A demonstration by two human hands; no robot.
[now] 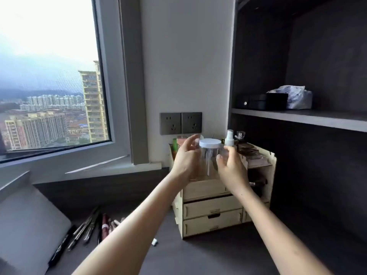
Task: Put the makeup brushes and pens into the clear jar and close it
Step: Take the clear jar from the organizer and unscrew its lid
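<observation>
Jar: the clear jar is standing upright on top of the wooden organizer, at the back of the desk near the wall; it looks empty.
Lid: the white lid is sitting on the jar's mouth.
Left hand: the left hand is reaching up to the jar's left side, fingers spread and curved, loose, clasping nothing; whether the palm is touching the jar wall I cannot tell.
Right hand: the right hand is hovering at the jar's right side, thumb and fingers parted and half curled, gripping nothing.
Brushes and pens: the brushes and pens are lying loose in a bunch on the dark desk, lower left, well apart from the jar and partly hidden by the left forearm.
Marker: a black marker is lying beside them, along the edge of a grey laptop.
Spray bottle: a small white spray bottle is standing just behind the right hand, on the organizer.
Sockets: two grey sockets are sitting on the wall above the jar.
Shelf: a black box and a crumpled bag are resting on the shelf to the right.
</observation>
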